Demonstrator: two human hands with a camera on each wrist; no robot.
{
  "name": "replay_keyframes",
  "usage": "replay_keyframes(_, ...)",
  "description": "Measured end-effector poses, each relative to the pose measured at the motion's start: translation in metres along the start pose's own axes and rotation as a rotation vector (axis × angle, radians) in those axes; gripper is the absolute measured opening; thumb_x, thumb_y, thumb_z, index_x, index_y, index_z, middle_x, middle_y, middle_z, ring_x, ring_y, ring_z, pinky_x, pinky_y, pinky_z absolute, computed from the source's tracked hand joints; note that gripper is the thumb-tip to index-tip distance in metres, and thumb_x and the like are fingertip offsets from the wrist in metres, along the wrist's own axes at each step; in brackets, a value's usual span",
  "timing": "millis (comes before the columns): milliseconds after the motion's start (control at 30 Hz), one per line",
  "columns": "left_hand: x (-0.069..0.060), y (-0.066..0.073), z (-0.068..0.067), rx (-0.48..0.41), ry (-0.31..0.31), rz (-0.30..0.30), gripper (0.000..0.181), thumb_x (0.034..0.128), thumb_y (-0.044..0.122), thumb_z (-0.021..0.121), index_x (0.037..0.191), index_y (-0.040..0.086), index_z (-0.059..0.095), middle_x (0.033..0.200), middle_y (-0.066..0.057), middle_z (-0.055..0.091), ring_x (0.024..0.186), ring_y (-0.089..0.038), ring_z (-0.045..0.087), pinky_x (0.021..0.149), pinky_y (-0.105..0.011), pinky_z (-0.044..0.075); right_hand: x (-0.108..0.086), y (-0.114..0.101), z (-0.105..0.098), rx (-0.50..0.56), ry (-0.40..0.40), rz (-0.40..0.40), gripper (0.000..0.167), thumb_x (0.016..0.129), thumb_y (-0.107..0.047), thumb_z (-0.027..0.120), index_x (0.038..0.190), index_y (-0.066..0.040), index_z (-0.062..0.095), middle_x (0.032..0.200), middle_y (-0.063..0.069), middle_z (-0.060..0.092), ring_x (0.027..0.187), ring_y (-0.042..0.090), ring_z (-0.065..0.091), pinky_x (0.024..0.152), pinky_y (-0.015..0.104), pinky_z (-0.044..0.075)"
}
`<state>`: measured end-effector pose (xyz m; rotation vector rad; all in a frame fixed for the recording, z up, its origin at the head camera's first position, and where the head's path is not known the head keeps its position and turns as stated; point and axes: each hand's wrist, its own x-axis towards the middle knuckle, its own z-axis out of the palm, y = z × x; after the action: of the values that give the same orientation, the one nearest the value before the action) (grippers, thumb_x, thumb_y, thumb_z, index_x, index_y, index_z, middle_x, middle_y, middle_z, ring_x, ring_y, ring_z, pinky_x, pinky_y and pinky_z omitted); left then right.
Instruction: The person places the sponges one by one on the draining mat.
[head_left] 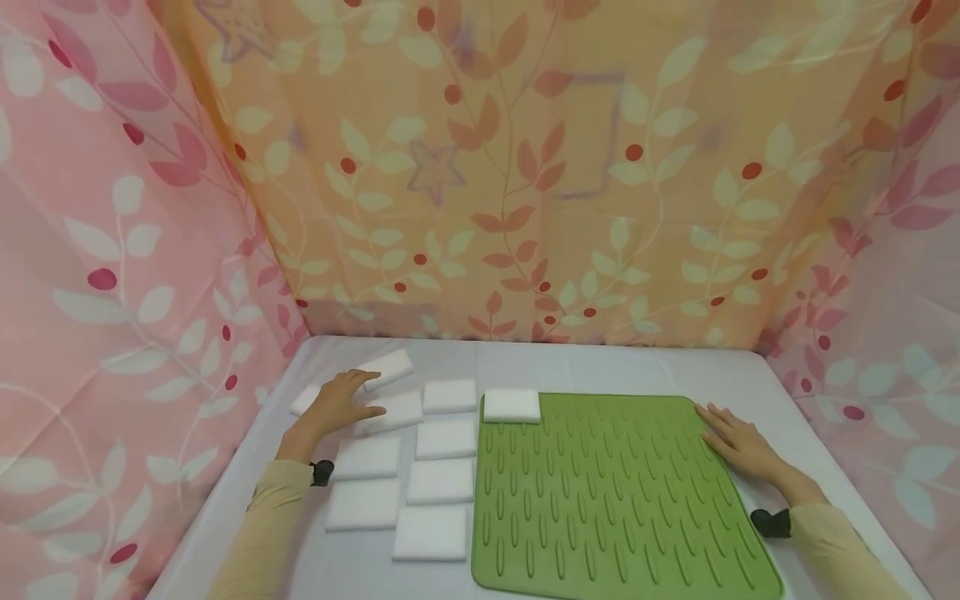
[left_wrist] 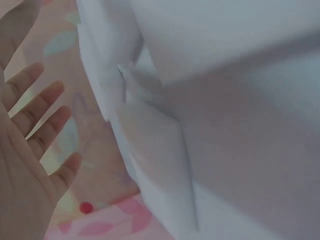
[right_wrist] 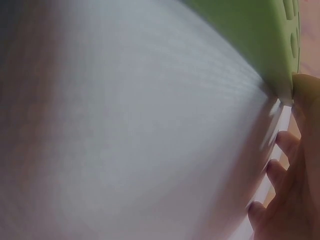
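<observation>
A green ridged mat [head_left: 592,492] lies on the right half of the table, with one white block [head_left: 512,405] on its back left corner. My left hand [head_left: 336,407] is over the back left white blocks, fingers spread, beside a tilted block [head_left: 390,367] and above another [head_left: 397,412]. In the left wrist view the left hand [left_wrist: 30,145] has its fingers apart and nothing in it. My right hand [head_left: 738,442] rests at the mat's back right edge; in the right wrist view the right hand's thumb [right_wrist: 306,92] touches the green mat [right_wrist: 250,30].
Several white blocks [head_left: 430,534] lie in two rough columns left of the mat. Another block [head_left: 304,400] is partly behind the left hand. A white cloth covers the table [head_left: 600,367], with floral curtains [head_left: 510,208] behind and at both sides.
</observation>
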<state>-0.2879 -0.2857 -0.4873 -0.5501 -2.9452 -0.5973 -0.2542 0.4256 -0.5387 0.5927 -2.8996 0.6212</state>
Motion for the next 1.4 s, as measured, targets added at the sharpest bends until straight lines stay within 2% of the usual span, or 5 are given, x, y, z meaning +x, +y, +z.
replay_keyframes(167, -0.014, -0.019, -0.003, 0.000, -0.021, -0.050, 0.076, 0.0768, 0.052, 0.068, 0.136, 0.010, 0.045, 0.134, -0.019, 0.045, 0.122, -0.044, 0.038, 0.091, -0.067, 0.029, -0.003, 0.001, 0.003, -0.008, -0.001, -0.002, 0.054, 0.094, -0.021, 0.052, 0.143, -0.007, 0.034, 0.136, 0.034, 0.037, 0.119, 0.060, 0.031, 0.087, 0.071, 0.021)
replay_keyframes(467, -0.023, -0.043, -0.008, 0.011, -0.047, -0.091, 0.077, 0.0759, 0.050, 0.070, 0.135, 0.007, 0.045, 0.134, -0.021, 0.044, 0.121, -0.046, 0.036, 0.092, -0.066, 0.029, 0.000, 0.002, 0.002, -0.010, -0.006, -0.001, 0.053, 0.095, -0.022, 0.050, 0.143, -0.006, 0.034, 0.136, 0.034, 0.036, 0.120, 0.060, 0.030, 0.087, 0.072, 0.020)
replay_keyframes(1033, -0.030, -0.062, -0.020, 0.013, -0.099, -0.062, 0.088, 0.0630, 0.042, 0.082, 0.131, -0.001, 0.047, 0.132, -0.029, 0.042, 0.121, -0.049, 0.033, 0.094, -0.065, 0.030, -0.002, 0.000, 0.001, -0.008, 0.007, 0.004, 0.053, 0.094, -0.022, 0.052, 0.142, -0.006, 0.035, 0.135, 0.034, 0.037, 0.119, 0.060, 0.031, 0.087, 0.070, 0.022)
replay_keyframes(1200, -0.030, -0.066, -0.023, -0.006, -0.113, -0.077, 0.088, 0.0615, 0.034, 0.084, 0.132, -0.003, 0.045, 0.131, -0.030, 0.041, 0.120, -0.049, 0.033, 0.093, -0.064, 0.031, -0.001, 0.003, 0.002, -0.017, 0.013, -0.003, 0.053, 0.094, -0.022, 0.053, 0.142, -0.008, 0.036, 0.135, 0.033, 0.038, 0.120, 0.059, 0.032, 0.087, 0.070, 0.022)
replay_keyframes(1400, -0.028, -0.069, -0.026, 0.005, -0.106, -0.039, 0.083, 0.0597, 0.020, 0.085, 0.129, -0.004, 0.046, 0.128, -0.031, 0.043, 0.117, -0.051, 0.036, 0.090, -0.065, 0.034, -0.001, 0.003, 0.004, -0.019, 0.022, -0.010, 0.053, 0.093, -0.022, 0.055, 0.141, -0.007, 0.038, 0.135, 0.033, 0.039, 0.119, 0.059, 0.033, 0.087, 0.070, 0.023)
